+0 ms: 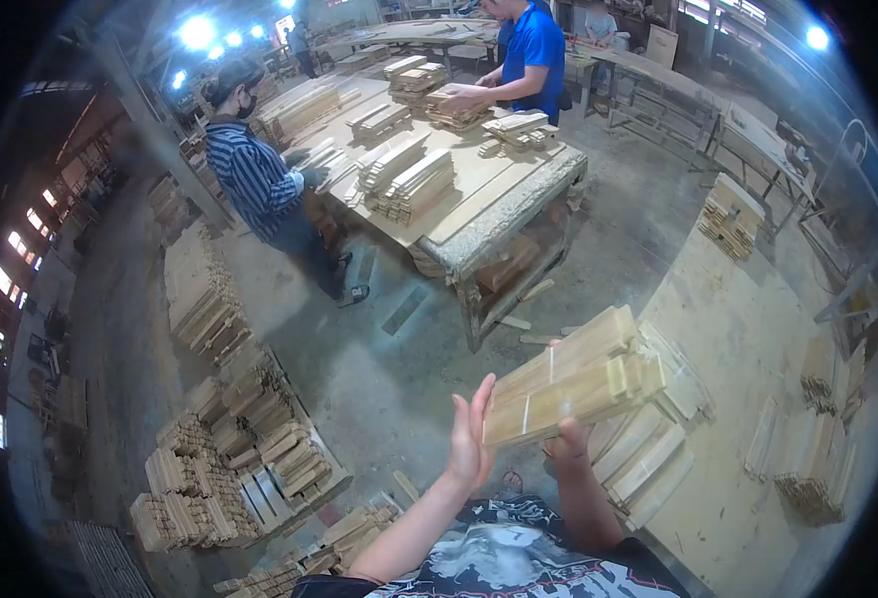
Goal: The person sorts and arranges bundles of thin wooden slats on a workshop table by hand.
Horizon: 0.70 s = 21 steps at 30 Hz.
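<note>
A bundle of pale wooden slats (pixel 574 384) is held up in front of me, tilted, with a thin white band around its middle. My left hand (pixel 471 429) lies with straight fingers and flat palm against the bundle's left end. Under the near side, my right hand (pixel 568 445) grips the bundle; its thumb shows at the lower edge and most of its fingers are hidden. More slats (pixel 643 463) lie on the wooden board surface (pixel 728 399) just beyond and below my right hand.
Ahead stands a worktable (pixel 504 204) with several slat stacks (pixel 409 184). A person in a striped shirt (pixel 255 179) and a person in blue (pixel 534 60) handle slats there. Stacked bundles (pixel 200 488) sit on the floor at left. More bundles (pixel 733 214) rest on the right-hand surface.
</note>
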{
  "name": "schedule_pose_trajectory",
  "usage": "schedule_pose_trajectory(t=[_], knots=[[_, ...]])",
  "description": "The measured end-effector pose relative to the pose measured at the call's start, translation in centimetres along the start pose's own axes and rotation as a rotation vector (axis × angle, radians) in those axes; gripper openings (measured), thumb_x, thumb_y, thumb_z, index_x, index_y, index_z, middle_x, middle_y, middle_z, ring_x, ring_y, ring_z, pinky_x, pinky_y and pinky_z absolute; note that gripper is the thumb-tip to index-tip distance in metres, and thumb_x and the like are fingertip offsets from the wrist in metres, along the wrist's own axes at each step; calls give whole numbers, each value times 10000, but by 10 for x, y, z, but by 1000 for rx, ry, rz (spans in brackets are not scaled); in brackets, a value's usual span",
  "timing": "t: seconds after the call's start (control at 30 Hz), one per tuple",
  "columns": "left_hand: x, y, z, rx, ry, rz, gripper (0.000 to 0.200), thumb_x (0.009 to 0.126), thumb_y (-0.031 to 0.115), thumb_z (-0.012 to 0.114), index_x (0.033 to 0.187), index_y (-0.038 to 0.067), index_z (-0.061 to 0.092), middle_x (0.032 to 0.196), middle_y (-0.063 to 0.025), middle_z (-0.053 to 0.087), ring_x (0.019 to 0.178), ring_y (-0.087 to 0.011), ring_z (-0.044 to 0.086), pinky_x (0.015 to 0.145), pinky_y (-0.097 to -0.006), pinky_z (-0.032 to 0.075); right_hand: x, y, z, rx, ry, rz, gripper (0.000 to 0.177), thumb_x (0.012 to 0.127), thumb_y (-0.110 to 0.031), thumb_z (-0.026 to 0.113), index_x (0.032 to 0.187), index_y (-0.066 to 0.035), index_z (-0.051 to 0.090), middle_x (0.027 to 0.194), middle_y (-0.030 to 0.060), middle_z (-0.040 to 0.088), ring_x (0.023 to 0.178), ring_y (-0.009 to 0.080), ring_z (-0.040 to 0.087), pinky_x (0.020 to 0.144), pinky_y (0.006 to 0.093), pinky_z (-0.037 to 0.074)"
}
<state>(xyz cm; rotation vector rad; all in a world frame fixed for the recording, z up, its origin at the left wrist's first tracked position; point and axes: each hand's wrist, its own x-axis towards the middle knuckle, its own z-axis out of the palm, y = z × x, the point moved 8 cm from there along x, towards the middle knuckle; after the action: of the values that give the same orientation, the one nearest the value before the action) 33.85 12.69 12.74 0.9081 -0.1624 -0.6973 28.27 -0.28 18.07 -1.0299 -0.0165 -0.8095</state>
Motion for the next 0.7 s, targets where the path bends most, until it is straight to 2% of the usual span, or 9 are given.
schedule_pose_trajectory(t=[0.03,0.1,0.23,0.33,0.47,0.57,0.6,0.7], knots=[[9,2,2,-146,15,-65,986,979,772,262,1607,15,187,1618,-192,312,1494,-300,309,1226,-415,232,7,3,6,-43,-33,-42,1164,748,-553,835,1590,-60,202,1574,189,353,1445,315,368,1169,474,355],[31,20,12,-218,-34,-99,1007,969,787,248,1606,10,178,1618,-187,317,1490,-299,317,1223,-425,242,29,10,15,-140,-113,-140,1210,715,-557,872,1591,-60,201,1585,188,331,1451,325,355,1174,482,342],[87,41,11,-278,-109,-133,1011,966,790,245,1606,11,170,1609,-177,339,1477,-301,340,1214,-433,263,80,29,28,-329,-158,-175,1281,641,-695,864,1563,-62,240,1492,158,393,1386,301,411,1140,484,375],[136,53,9,-284,-209,-179,1017,964,796,229,1622,30,110,1626,-191,293,1504,-314,285,1220,-446,228,115,49,24,-305,-68,-107,1263,635,-688,871,1550,-54,274,1480,147,399,1394,292,400,1142,472,368],[192,78,13,-208,-292,-268,1000,980,777,205,1622,23,68,1627,-192,287,1499,-317,294,1214,-441,236,160,66,20,-364,79,-106,1253,627,-685,876,1538,-42,304,1497,143,399,1397,287,404,1141,466,372],[229,86,15,-118,-356,-330,1009,974,785,222,1612,10,126,1621,-171,313,1479,-301,340,1209,-413,270,188,75,23,-393,191,-114,1240,638,-674,871,1539,-33,310,1512,151,405,1409,297,402,1146,474,372],[240,84,16,-121,-422,-365,975,993,760,185,1624,28,56,1635,-184,269,1504,-315,281,1214,-433,236,192,77,22,-400,225,-117,1226,647,-659,872,1537,-28,312,1516,155,403,1414,300,398,1148,474,370],[267,72,19,-73,-418,-485,900,1036,652,321,1626,32,41,1644,-181,247,1508,-316,274,1226,-425,212,192,85,3,-356,349,-138,1127,719,-560,870,1543,-23,318,1527,149,415,1397,281,421,1145,434,375]])
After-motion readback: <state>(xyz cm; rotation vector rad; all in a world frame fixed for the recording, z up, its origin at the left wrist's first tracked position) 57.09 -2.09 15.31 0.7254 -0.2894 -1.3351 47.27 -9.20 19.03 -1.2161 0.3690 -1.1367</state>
